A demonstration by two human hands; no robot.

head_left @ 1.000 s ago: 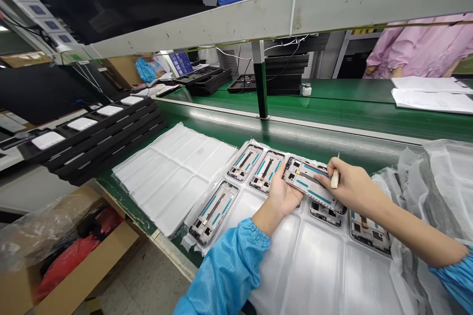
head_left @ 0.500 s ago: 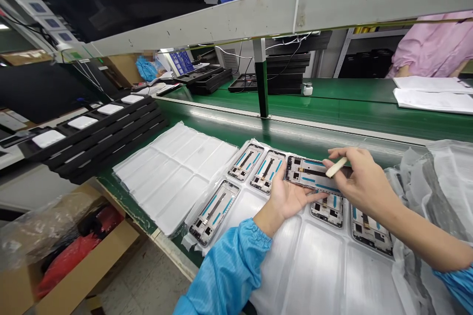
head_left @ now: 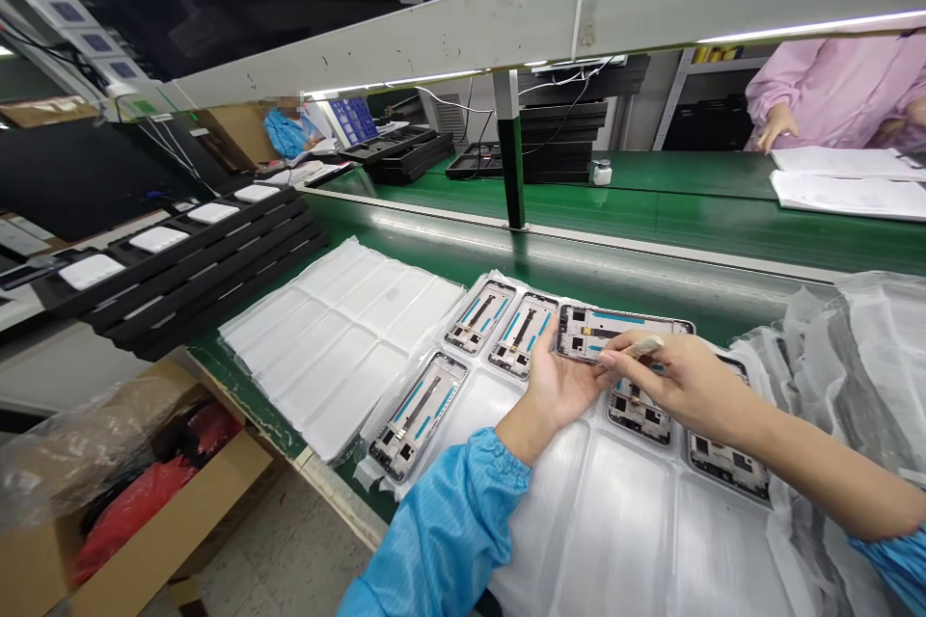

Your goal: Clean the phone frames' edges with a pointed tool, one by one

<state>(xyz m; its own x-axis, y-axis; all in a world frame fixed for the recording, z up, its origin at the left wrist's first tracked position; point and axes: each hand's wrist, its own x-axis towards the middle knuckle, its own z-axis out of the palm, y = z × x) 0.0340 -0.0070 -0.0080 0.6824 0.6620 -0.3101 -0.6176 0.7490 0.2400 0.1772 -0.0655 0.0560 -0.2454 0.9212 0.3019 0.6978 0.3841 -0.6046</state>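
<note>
The flat grey phone frame with a black rim and turquoise strips [head_left: 622, 320] is raised over the far edge of the white plastic compartmented tray [head_left: 629, 521]. My left grip [head_left: 568, 386] holds the frame's left end; my right grip [head_left: 676, 381] pinches a short cream stick [head_left: 646, 345] over its near side. Five similar frames [head_left: 418, 416] lie in the tray, two by its far left corner. Toward the green table's [head_left: 253, 396] left edge sits another white tray [head_left: 347, 337]; crinkled translucent plastic [head_left: 854, 376] lies right
</note>
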